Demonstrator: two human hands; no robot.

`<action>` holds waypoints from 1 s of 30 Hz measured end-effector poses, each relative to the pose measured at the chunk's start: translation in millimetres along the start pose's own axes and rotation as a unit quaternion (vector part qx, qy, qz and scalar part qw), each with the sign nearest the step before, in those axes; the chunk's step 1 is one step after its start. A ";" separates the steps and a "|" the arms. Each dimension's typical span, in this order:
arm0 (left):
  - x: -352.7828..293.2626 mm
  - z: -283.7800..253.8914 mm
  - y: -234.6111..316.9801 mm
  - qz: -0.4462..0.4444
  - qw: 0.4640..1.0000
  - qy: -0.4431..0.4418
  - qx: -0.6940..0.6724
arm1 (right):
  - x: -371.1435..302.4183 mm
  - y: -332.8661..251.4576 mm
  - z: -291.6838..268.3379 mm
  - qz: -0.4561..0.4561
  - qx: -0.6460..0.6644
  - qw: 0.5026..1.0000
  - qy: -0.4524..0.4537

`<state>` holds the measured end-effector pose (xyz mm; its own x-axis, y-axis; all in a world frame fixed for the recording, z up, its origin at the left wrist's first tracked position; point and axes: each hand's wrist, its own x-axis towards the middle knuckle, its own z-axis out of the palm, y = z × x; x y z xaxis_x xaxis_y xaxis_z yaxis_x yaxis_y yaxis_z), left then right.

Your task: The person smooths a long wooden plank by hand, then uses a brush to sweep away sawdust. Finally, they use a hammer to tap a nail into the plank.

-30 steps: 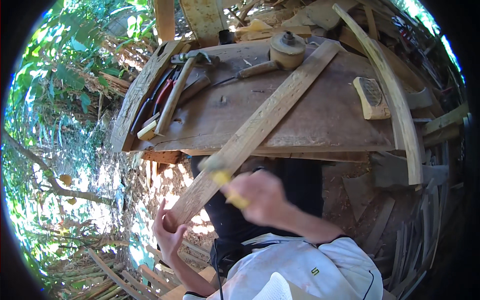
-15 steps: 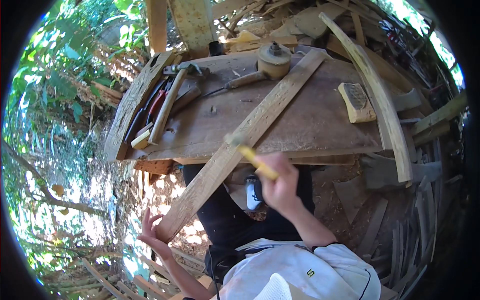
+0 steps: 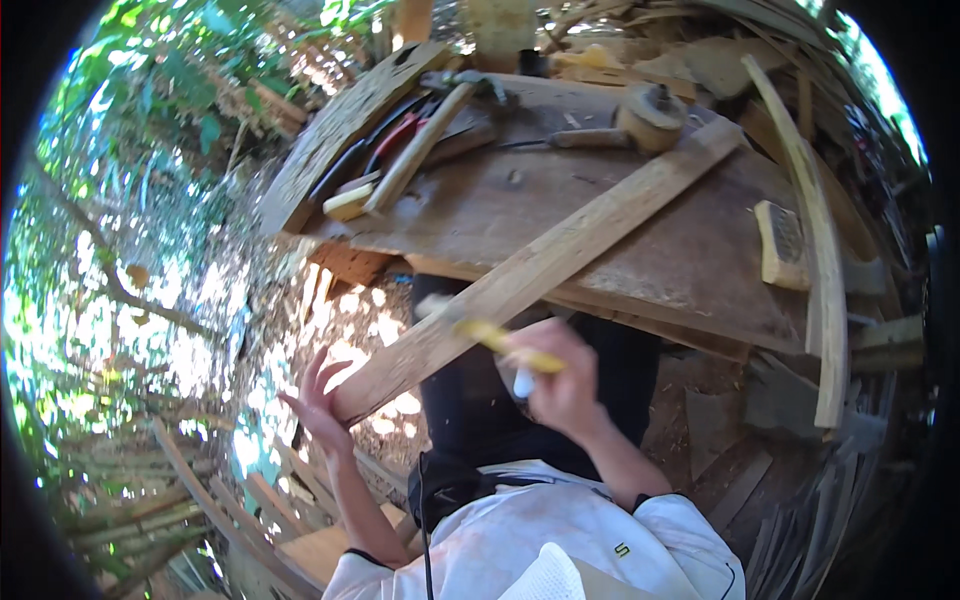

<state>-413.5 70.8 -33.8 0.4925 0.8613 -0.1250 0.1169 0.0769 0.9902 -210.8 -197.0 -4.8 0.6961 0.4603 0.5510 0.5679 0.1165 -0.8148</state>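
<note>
A long wooden plank [image 3: 590, 235] lies slantwise across the workbench, and its near left end juts out past the bench edge over my lap. My left hand [image 3: 325, 410] is at that end, palm against the wood, with thumb and fingers spread rather than wrapped round it. In my right hand [image 3: 560, 375] is a yellow-handled tool [image 3: 490, 337], gripped by its handle. Its pale head is at the plank's face, between the bench edge and my left hand. Motion blur hides what kind of head it has.
The workbench [image 3: 450, 215] carries a hammer [image 3: 425, 140], red-handled pliers [image 3: 400, 135], a round wooden pot-like object [image 3: 652, 115], a handled tool [image 3: 590, 139] and a wooden block [image 3: 782, 245]. A curved pole [image 3: 815, 220] stands along the right side. Wood scraps surround the bench.
The view has shifted, so the bench sits higher and farther right. The yellow-handled tool has moved down the plank toward my left hand, past the bench edge. Both hands keep their poses.
</note>
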 end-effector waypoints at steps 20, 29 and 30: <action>-10.4 3.3 0.4 -0.019 0.999 0.002 -0.040 | -3.4 17.9 -28.7 -0.057 -0.029 0.997 -0.049; -9.9 7.2 -6.0 0.032 0.997 0.026 0.066 | -2.8 19.7 -43.7 -0.045 -0.185 0.977 0.098; -7.9 6.0 -7.3 0.042 0.996 0.026 0.078 | -11.5 15.8 -17.4 -0.067 -0.124 0.988 0.056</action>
<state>-413.1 60.5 -40.4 0.4616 0.8864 -0.0354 0.2122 -0.0716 0.9746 -202.2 -215.7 -20.8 0.6433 0.3543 0.6787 0.7391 -0.0561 -0.6712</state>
